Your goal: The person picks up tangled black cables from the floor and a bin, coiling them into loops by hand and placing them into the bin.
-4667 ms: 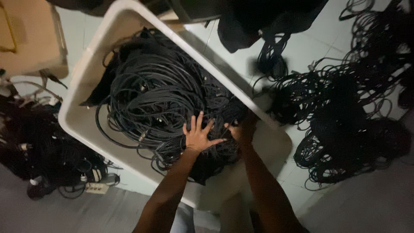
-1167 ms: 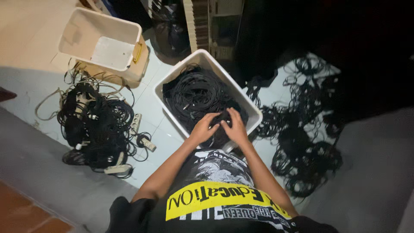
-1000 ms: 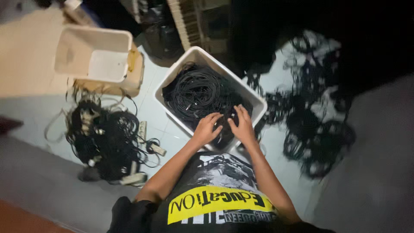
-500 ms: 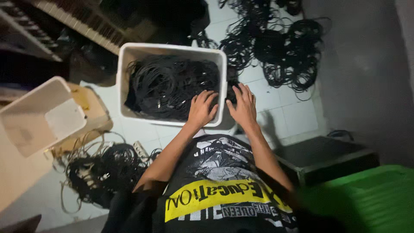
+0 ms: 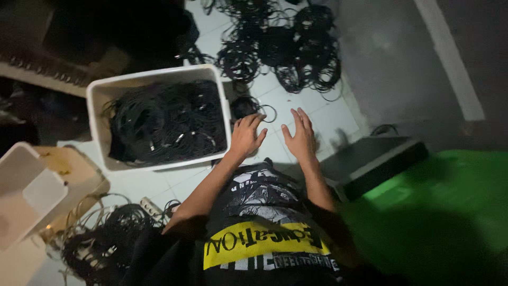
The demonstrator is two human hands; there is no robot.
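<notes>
A white plastic bin (image 5: 159, 77) stands on the tiled floor, filled with coiled black cables (image 5: 166, 119). My left hand (image 5: 246, 136) hovers just right of the bin's right wall, fingers spread and holding nothing. My right hand (image 5: 300, 136) is beside it over the bare tiles, flat, fingers apart, also holding nothing. Both hands are out of the bin. A small loose cable loop (image 5: 248, 107) lies on the floor just beyond my left hand.
A large heap of black cables (image 5: 283, 47) lies on the tiles ahead. An empty white bin (image 5: 26, 193) sits at the left on cardboard. More tangled cables and a power strip (image 5: 151, 205) lie lower left. A green container (image 5: 439, 212) and a dark box (image 5: 378, 164) stand at right.
My hands have lifted off the cables in the bin and moved right, over the floor. The view has swung, so the bin now sits further left.
</notes>
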